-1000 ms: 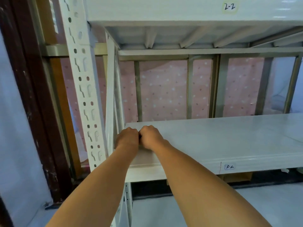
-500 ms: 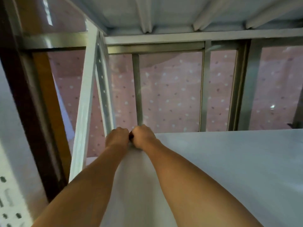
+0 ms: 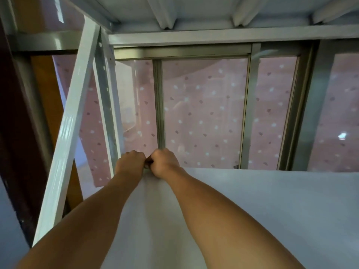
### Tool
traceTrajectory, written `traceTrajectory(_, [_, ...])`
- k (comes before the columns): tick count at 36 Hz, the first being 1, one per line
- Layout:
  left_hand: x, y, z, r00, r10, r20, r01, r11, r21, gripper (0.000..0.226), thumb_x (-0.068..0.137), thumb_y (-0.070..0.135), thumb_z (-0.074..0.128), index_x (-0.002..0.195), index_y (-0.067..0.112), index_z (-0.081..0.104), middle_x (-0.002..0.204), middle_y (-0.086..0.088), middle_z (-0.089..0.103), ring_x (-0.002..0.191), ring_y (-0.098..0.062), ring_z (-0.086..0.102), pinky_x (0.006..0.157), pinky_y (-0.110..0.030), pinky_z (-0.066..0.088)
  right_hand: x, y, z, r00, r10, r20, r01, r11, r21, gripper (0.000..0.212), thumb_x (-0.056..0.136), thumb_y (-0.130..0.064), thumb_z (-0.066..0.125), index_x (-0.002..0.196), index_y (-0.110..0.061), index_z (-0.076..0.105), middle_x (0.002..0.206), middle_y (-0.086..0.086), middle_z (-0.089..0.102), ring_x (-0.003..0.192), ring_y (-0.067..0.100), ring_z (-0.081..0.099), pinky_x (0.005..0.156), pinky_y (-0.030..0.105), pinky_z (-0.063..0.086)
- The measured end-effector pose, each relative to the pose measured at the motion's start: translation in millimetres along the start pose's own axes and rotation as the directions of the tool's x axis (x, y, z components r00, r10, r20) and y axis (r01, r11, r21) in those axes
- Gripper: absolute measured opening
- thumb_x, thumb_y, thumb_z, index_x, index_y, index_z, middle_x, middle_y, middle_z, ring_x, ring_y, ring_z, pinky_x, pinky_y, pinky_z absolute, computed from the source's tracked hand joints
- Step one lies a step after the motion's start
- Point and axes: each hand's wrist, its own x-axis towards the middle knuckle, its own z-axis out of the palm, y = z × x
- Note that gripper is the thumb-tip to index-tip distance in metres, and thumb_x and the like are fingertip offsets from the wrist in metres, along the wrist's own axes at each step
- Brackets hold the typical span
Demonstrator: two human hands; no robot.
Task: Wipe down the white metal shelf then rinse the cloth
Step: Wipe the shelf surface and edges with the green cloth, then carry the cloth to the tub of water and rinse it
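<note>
– At the far left corner of the shelf (image 3: pixel 272 210), how should the wiping be done?
– The cloth (image 3: pixel 148 165) should be pressed flat and pulled near in straight rows. Left hand (image 3: pixel 131 164) and right hand (image 3: pixel 165 164) are curled tight around it; only a dark bit is seen.
– And the shelf?
– White, smooth, spread under both arms.

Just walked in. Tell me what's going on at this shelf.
A person leans over the white metal shelf, left hand and right hand fisted side by side at its back left corner. A dark scrap, probably the cloth, shows between them; the rest is hidden. Wiping seems under way; no rinsing yet.
</note>
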Motion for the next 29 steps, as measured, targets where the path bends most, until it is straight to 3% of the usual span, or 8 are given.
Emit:
traceTrajectory(9, [-21.8,7.4,-30.8,0.996,0.03,-0.083,-0.034,0.998,-0.051,0.018,0.089,0.007,0.056,0.098,0.016,0.07,0.093,-0.006,0.069,0.086,-0.025,0.067,0.076,-0.035,0.055,-18.4,20.4,-23.8,0.999,-0.008,-0.037,0.01,0.998,0.061,0.027,0.091,-0.03,0.065,0.115,-0.022,0.076,0.111,0.012,0.071,0.098,0.033,0.066,0.09,0.034,0.056])
traceTrajectory(15, [-36.6,17.5,-70.8,0.982,0.077,-0.173,-0.125,0.949,-0.288,0.026,0.092,0.017,0.05,0.095,0.023,0.075,0.087,-0.002,0.068,0.081,-0.024,0.063,0.07,-0.034,0.055,-48.5,40.0,-62.4,0.998,0.008,-0.066,0.004,0.984,0.178,0.025,0.087,-0.027,0.072,0.111,-0.027,0.078,0.111,0.001,0.076,0.099,0.024,0.069,0.094,0.031,0.054])
traceTrajectory(18, [-51.8,25.1,-90.9,0.966,0.097,-0.239,-0.198,0.872,-0.447,0.025,0.088,0.013,0.056,0.094,0.02,0.079,0.092,-0.006,0.067,0.086,-0.026,0.061,0.073,-0.036,0.054,-73.2,46.7,-84.3,0.999,0.021,-0.039,-0.009,0.96,0.281,0.024,0.082,-0.033,0.076,0.105,-0.027,0.08,0.102,-0.003,0.078,0.094,0.018,0.071,0.089,0.03,0.056])
traceTrajectory(23, [-94.0,40.0,-142.4,0.993,-0.049,-0.11,-0.042,0.717,-0.696,0.016,0.078,0.018,0.065,0.082,0.026,0.079,0.084,0.002,0.072,0.074,-0.016,0.061,0.056,-0.019,0.041,-136.3,46.3,-126.1,0.995,-0.022,0.101,-0.024,0.9,0.434,0.037,0.063,-0.051,0.086,0.095,-0.036,0.076,0.088,-0.012,0.075,0.087,0.008,0.07,0.073,0.026,0.058])
traceTrajectory(26, [-123.2,47.4,-179.4,0.996,-0.09,-0.01,0.043,0.562,-0.826,0.014,0.077,0.017,0.069,0.069,0.028,0.075,0.079,0.0,0.072,0.074,-0.016,0.065,0.059,-0.019,0.048,-175.6,40.8,-152.4,0.986,-0.055,0.16,-0.022,0.896,0.444,0.032,0.067,-0.035,0.089,0.095,-0.03,0.074,0.093,-0.006,0.075,0.092,0.015,0.07,0.073,0.028,0.06])
traceTrajectory(29, [-155.6,55.4,-212.6,0.995,-0.086,0.058,0.092,0.472,-0.877,0.012,0.077,0.017,0.071,0.07,0.023,0.077,0.083,-0.003,0.072,0.08,-0.021,0.067,0.067,-0.027,0.054,-215.6,34.5,-180.0,0.985,-0.064,0.16,-0.015,0.894,0.448,0.03,0.075,-0.018,0.086,0.103,-0.017,0.076,0.099,0.003,0.075,0.096,0.02,0.072,0.076,0.03,0.061])
